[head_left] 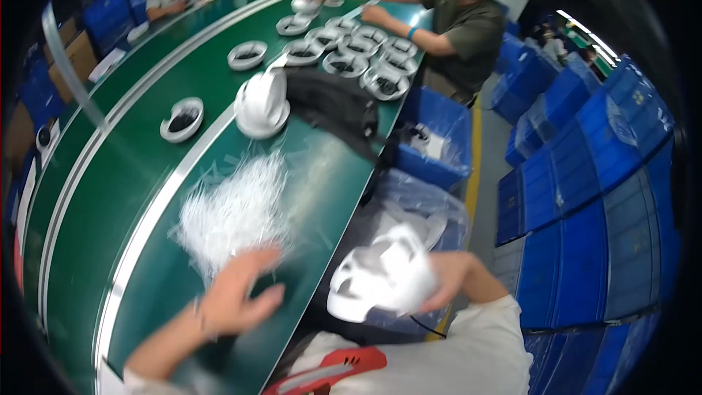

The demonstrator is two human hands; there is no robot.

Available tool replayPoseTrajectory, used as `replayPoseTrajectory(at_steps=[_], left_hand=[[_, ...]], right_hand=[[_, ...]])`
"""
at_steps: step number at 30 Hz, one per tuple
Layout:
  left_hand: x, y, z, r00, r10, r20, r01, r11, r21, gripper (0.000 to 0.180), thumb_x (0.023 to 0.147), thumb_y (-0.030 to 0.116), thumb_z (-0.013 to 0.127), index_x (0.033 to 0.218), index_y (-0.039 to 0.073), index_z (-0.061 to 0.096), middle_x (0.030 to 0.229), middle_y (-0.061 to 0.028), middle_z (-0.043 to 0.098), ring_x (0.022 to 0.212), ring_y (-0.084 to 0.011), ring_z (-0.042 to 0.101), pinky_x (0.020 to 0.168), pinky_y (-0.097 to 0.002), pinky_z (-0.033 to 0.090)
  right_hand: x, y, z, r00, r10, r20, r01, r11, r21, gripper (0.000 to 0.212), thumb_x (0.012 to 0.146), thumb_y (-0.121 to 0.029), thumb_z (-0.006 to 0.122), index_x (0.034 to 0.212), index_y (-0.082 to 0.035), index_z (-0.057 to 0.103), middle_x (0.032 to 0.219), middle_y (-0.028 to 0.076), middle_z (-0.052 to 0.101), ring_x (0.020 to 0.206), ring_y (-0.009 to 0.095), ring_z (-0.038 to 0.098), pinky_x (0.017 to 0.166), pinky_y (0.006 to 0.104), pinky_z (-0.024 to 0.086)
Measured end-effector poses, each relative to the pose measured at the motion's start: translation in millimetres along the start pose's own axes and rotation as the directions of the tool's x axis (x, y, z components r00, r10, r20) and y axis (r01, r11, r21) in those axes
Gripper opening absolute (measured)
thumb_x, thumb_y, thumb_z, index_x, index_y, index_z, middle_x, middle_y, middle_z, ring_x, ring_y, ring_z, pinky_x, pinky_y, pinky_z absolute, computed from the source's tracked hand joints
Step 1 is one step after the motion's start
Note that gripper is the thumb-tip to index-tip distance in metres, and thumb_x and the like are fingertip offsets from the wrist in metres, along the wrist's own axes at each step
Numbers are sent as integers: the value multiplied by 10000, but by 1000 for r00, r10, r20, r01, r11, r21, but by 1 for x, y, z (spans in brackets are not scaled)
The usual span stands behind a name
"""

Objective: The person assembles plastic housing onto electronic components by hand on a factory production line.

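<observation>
My right hand (447, 278) grips a white plastic housing (384, 271) by its right side. The housing has a curved shell with openings in it, and is slightly blurred. It is held over a lined bin (446, 212) beside the table edge. My left hand (238, 296) is over the green work surface (314, 183), fingers apart, with nothing in it. Just beyond its fingertips lies a loose heap of thin, whitish strips (238, 212); whether the fingers touch them I cannot tell.
Beyond the heap stand stacked white housings (262, 102) beside a black bag or cloth (333, 106). Several white rings with dark centres (345, 64) fill the far table. A co-worker (461, 29) reaches over them. Blue bins (578, 249) line the right; one blue bin (431, 135) adjoins the table.
</observation>
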State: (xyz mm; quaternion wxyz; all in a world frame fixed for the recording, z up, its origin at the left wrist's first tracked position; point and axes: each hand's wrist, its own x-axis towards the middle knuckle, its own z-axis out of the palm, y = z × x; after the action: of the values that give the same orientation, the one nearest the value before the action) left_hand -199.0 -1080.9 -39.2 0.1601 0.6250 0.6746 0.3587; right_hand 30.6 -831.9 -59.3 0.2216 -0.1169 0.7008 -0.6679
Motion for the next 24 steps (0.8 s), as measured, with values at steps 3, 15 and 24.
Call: replayPoseTrajectory(at_steps=[3, 15, 24], left_hand=[[96, -52, 8, 961, 190, -200, -147, 967, 209, 422, 758, 213, 547, 1082, -37, 447, 1125, -212, 462, 1040, -340, 444, 889, -363, 349], [176, -135, 63, 989, -147, 5, 108, 747, 656, 595, 793, 485, 366, 1237, 90, 340, 1326, -116, 260, 1211, -287, 264, 926, -551, 218], [159, -72, 48, 999, -32, 19, 11, 750, 661, 487, 781, 429, 428, 1068, 42, 501, 1114, -150, 467, 1103, -292, 394, 906, -539, 245]], right_hand=[[-17, -41, 4, 882, -416, -221, 418, 908, -41, 440, 596, -19, 652, 1009, 43, 511, 899, 129, 582, 798, 195, 563, 699, 296, 443], [-5, -6, 15, 635, -555, -538, 762, 566, 315, 467, 482, -152, 601, 917, -51, 464, 568, 66, 565, 464, 202, 535, 666, 311, 379], [8, -3, 5, 619, -487, -616, 762, 563, 321, 453, 481, -174, 603, 885, -67, 428, 542, 58, 547, 461, 195, 521, 625, 303, 363]])
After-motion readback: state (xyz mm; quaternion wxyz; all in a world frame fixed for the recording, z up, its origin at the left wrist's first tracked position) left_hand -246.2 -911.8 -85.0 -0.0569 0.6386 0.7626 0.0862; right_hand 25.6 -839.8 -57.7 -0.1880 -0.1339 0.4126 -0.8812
